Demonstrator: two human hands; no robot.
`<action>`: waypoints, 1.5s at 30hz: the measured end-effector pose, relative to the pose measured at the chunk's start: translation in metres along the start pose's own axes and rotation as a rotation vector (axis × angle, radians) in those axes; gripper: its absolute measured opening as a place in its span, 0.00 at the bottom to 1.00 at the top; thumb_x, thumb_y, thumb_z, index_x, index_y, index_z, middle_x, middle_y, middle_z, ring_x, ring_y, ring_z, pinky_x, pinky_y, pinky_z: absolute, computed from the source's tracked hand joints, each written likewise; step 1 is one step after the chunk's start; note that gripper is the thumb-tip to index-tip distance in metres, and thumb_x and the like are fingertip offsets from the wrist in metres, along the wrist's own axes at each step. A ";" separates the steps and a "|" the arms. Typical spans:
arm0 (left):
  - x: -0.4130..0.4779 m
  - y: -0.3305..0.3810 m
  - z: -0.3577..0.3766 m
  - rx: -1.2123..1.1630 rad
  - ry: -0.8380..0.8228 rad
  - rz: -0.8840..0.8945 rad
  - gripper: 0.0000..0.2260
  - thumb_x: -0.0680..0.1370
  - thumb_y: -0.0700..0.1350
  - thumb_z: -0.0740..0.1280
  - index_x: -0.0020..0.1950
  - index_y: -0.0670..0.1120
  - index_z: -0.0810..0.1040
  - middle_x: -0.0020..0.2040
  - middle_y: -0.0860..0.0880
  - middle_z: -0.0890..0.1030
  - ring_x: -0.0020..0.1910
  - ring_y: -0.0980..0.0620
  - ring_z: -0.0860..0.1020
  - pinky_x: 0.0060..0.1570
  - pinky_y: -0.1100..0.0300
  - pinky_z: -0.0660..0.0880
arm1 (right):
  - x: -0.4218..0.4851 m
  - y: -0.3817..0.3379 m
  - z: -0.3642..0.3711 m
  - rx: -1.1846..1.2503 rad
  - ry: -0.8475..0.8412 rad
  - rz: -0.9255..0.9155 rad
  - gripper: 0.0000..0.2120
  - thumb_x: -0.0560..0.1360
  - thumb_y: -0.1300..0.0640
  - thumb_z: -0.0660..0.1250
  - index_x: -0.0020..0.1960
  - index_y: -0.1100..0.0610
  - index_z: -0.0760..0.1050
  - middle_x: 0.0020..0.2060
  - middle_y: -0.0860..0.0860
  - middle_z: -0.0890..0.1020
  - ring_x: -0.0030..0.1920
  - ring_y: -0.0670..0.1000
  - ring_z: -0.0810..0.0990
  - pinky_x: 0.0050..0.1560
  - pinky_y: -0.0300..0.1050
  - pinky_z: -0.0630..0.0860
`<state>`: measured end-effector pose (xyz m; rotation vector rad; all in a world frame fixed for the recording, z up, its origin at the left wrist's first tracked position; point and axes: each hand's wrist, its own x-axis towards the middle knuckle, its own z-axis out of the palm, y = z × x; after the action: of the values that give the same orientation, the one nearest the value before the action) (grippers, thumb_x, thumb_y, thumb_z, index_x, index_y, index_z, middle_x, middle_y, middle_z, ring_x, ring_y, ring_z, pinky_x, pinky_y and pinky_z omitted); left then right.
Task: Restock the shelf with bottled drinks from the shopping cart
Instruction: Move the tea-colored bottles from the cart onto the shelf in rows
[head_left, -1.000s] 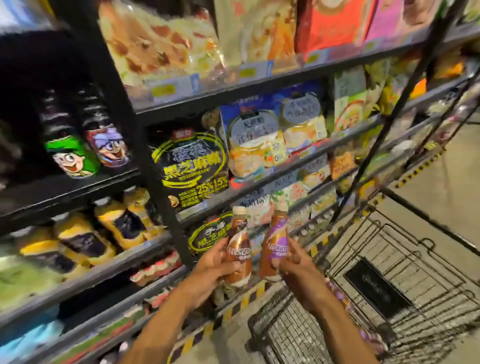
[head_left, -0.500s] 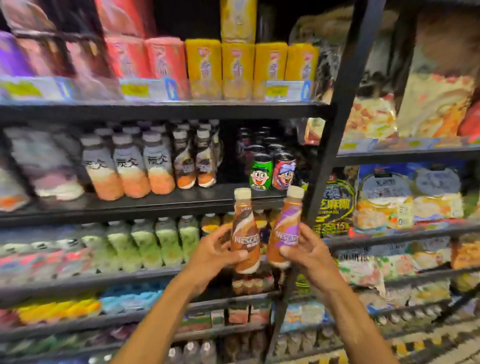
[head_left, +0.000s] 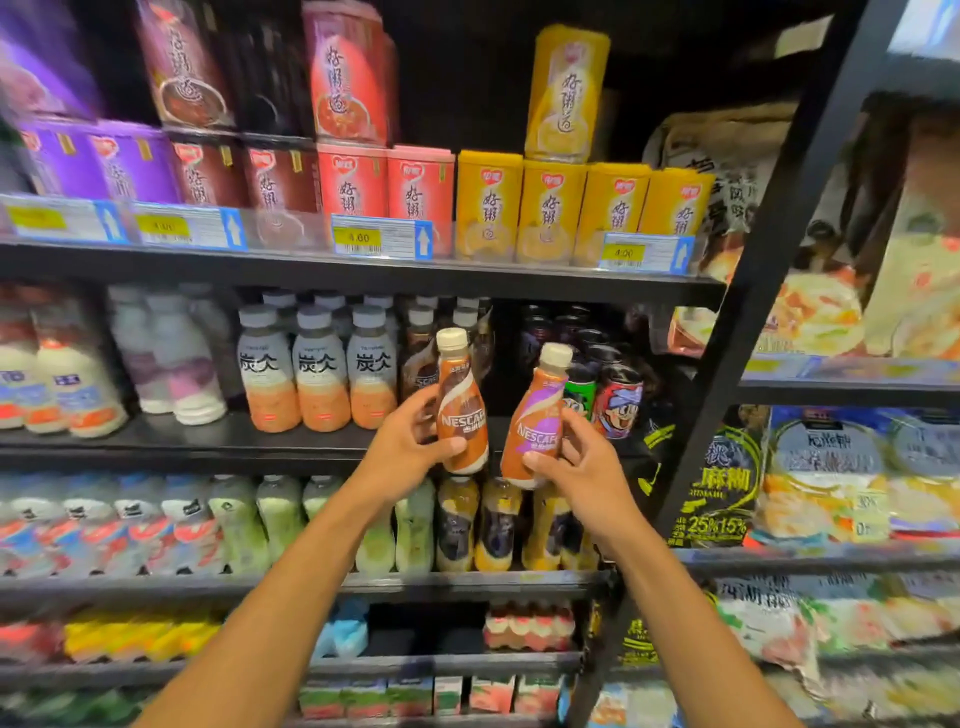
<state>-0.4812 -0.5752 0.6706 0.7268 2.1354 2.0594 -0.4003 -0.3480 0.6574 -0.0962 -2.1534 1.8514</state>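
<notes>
The left hand (head_left: 402, 447) grips a brown-labelled Nescafé bottle (head_left: 460, 402) around its lower body, fingers wrapped behind and thumb across the front. The bottle stands nearly upright. The right hand (head_left: 576, 465) is closed on a purple-labelled Nescafé bottle (head_left: 535, 421), which tilts with its cap to the right. Both bottles are held up in front of the middle shelf (head_left: 218, 434), close together but not touching. Behind them on that shelf sit grey-capped bottles with orange bases (head_left: 319, 371) to the left, dark coffee bottles directly behind the left hand, and cartoon-printed cans (head_left: 615, 397) to the right. The shelf above carries yellow cartons (head_left: 550, 205) and red cartons (head_left: 387, 187) behind price tags (head_left: 382, 236). Below, green and dark bottles line the next shelf.
</notes>
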 end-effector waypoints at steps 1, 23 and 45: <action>0.005 0.000 0.001 0.018 0.009 0.011 0.28 0.75 0.31 0.73 0.66 0.57 0.72 0.59 0.54 0.83 0.58 0.57 0.83 0.56 0.63 0.79 | 0.007 0.000 0.003 -0.014 -0.006 -0.003 0.34 0.76 0.62 0.77 0.78 0.51 0.68 0.65 0.47 0.82 0.66 0.47 0.81 0.67 0.47 0.79; 0.035 -0.044 0.013 0.901 0.324 0.439 0.35 0.78 0.45 0.72 0.82 0.49 0.59 0.75 0.46 0.68 0.69 0.46 0.71 0.64 0.51 0.73 | 0.060 0.027 0.033 -0.755 0.153 -0.348 0.41 0.81 0.53 0.71 0.85 0.50 0.49 0.81 0.53 0.61 0.80 0.52 0.62 0.74 0.43 0.64; 0.055 -0.043 0.013 1.293 0.326 0.379 0.24 0.79 0.51 0.69 0.74 0.51 0.69 0.58 0.47 0.75 0.41 0.48 0.80 0.27 0.56 0.71 | 0.079 0.026 0.035 -1.376 0.276 -0.557 0.30 0.75 0.52 0.76 0.74 0.51 0.71 0.58 0.58 0.76 0.55 0.60 0.74 0.48 0.55 0.71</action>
<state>-0.5369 -0.5410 0.6427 0.9277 3.6546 0.5871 -0.4886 -0.3583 0.6419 -0.0236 -2.4350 -0.1052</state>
